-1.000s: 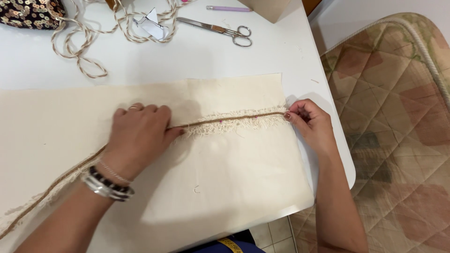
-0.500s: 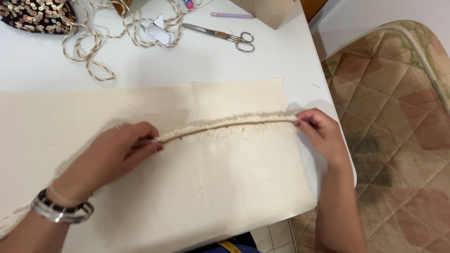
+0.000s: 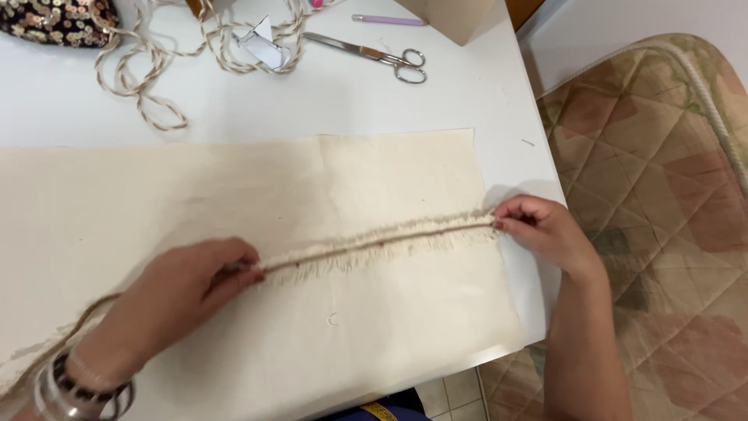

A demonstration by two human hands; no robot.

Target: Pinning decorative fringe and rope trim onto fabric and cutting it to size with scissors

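The left hand (image 3: 183, 292) lies on a long piece of cream cloth (image 3: 257, 187), its fingers curled closed and pinching a fringed cord (image 3: 374, 243) at their tips. The cord runs in a straight line from those fingertips across the cloth to the right hand (image 3: 538, 231), whose fingers are closed on the cord's far end just at the cloth's right edge. Short pale fringe hangs off the cord between the two hands. Behind the left fingers the cord trails back under the palm toward the wrist, where several bracelets (image 3: 74, 390) sit; that part is blurred.

Well beyond the fingers, at the far side of the white table (image 3: 506, 117), lie scissors (image 3: 370, 56), a loose tangle of twisted rope (image 3: 156, 66), a lilac pen (image 3: 388, 20) and a sequined pouch (image 3: 54, 17). A quilted cushion (image 3: 662, 195) lies to the right of the right hand, off the table.
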